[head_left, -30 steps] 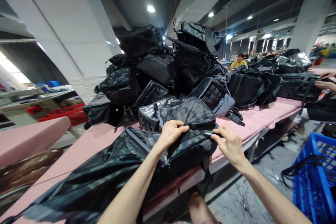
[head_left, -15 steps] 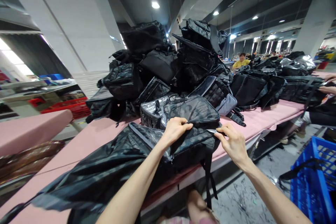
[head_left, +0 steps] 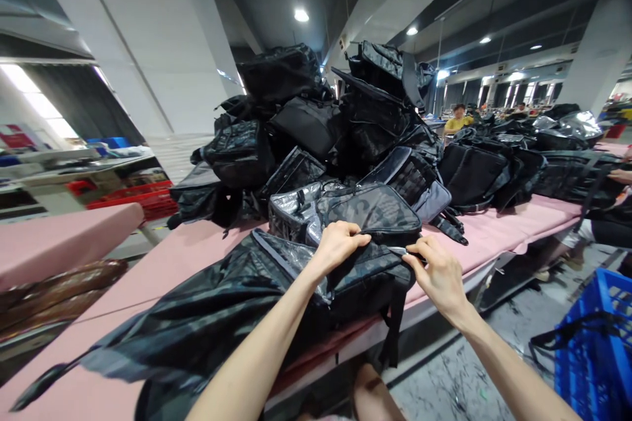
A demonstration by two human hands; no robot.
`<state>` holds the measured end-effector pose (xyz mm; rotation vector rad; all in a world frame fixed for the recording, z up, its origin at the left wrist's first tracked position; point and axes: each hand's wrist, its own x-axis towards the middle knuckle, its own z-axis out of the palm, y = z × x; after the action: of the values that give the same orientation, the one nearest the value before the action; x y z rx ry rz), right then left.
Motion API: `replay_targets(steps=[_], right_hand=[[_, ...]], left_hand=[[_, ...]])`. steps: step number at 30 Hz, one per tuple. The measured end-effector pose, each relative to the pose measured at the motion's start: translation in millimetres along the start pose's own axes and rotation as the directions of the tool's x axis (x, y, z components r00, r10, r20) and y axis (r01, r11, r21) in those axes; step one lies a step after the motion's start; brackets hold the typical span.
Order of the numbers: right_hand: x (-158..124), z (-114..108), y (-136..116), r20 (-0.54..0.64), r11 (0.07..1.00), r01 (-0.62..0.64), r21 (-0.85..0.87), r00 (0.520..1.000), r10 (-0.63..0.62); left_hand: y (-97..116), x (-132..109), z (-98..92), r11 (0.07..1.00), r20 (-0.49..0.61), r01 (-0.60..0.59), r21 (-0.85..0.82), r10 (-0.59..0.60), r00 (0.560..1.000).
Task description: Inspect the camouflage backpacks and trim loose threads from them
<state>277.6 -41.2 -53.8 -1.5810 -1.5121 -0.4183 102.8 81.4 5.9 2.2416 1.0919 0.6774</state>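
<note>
A dark camouflage backpack (head_left: 365,276) with a shiny silver lining lies unfolded at the table's near edge. Its long flap spreads to the lower left. My left hand (head_left: 340,247) is closed, pinching the fabric edge near the top of the backpack. In my right hand (head_left: 439,276) are small thread snips, pinched between thumb and fingers. Their silver blade (head_left: 396,250) points left and lies against the backpack's seam; the handle is mostly hidden by my fingers. Directly behind, a camouflage bag (head_left: 372,210) with a silver-lined compartment touches the backpack I work on.
A tall heap of black bags (head_left: 306,122) rises on the pink-covered table (head_left: 518,220), with more bags along its right side. A blue crate (head_left: 592,348) stands on the floor at right. A person in yellow (head_left: 458,120) sits farther back; another person's hand shows at the right edge.
The view has shifted slightly, so everything sits a little farther right. Both hands keep their grips; the snips' blade lies flatter along the seam.
</note>
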Motion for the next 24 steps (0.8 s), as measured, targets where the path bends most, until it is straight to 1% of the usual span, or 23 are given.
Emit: replay_targets(steps=[4, 10, 13, 17, 21, 24], right_hand=[[1.4, 5.4, -12.6, 0.009, 0.999, 0.035, 0.021, 0.999, -0.035], [6.4, 13.9, -27.8, 0.016, 0.994, 0.112, -0.003, 0.994, -0.112], [8.0, 15.4, -28.3, 0.023, 0.993, 0.114, 0.039, 0.993, -0.115], [6.9, 15.5, -25.3, 0.013, 0.995, 0.075, 0.064, 0.997, -0.076], [5.6, 15.7, -25.3, 0.030, 0.993, 0.107, 0.058, 0.994, -0.108], [5.7, 15.0, -24.7, 0.046, 0.992, 0.092, 0.091, 0.994, -0.096]], left_hand=[[-1.3, 1.4, -0.3, 0.999, 0.012, -0.032, -0.004, 0.032, 0.999], [-1.3, 1.1, -1.0, 0.998, 0.000, -0.061, -0.001, 0.061, 0.998], [-1.9, 2.1, -1.2, 0.998, -0.006, -0.069, 0.002, 0.069, 0.998], [-2.9, 3.0, -1.4, 0.997, 0.002, -0.076, 0.016, 0.076, 0.997], [-3.8, 2.3, -1.1, 0.997, -0.005, -0.075, 0.015, 0.075, 0.997], [-4.4, 1.8, -1.1, 0.997, -0.006, -0.081, 0.002, 0.081, 0.997]])
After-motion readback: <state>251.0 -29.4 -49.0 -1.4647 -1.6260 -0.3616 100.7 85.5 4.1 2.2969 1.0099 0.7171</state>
